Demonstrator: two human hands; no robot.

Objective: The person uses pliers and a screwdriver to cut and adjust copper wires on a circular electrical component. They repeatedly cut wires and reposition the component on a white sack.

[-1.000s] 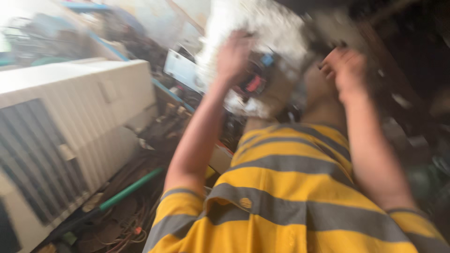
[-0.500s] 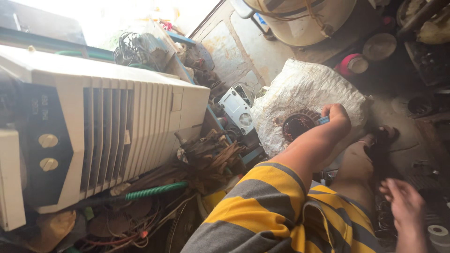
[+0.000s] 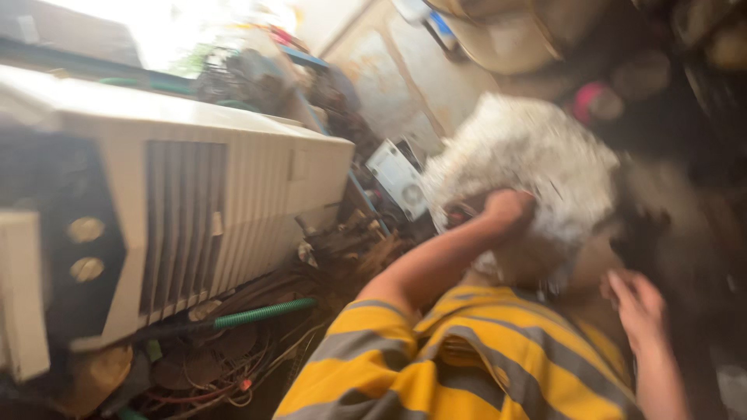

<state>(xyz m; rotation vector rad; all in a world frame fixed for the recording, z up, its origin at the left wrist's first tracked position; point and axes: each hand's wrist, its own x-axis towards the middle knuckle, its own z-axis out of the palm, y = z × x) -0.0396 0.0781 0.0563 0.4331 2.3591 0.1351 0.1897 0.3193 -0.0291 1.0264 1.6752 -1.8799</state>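
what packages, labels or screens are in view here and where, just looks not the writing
White woven sack: bulging and crumpled, right of centre; the left hand presses against its lower front.
Label: small blue and white patch on the pale round tub at top; too blurred to tell more.
No screens or signs show.

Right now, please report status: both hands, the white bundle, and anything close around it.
Left hand pressed on white bundle, grip blurred. Right hand open, apart from bundle, holding nothing. White louvred appliance and green hose to the left, scrap and wires between.
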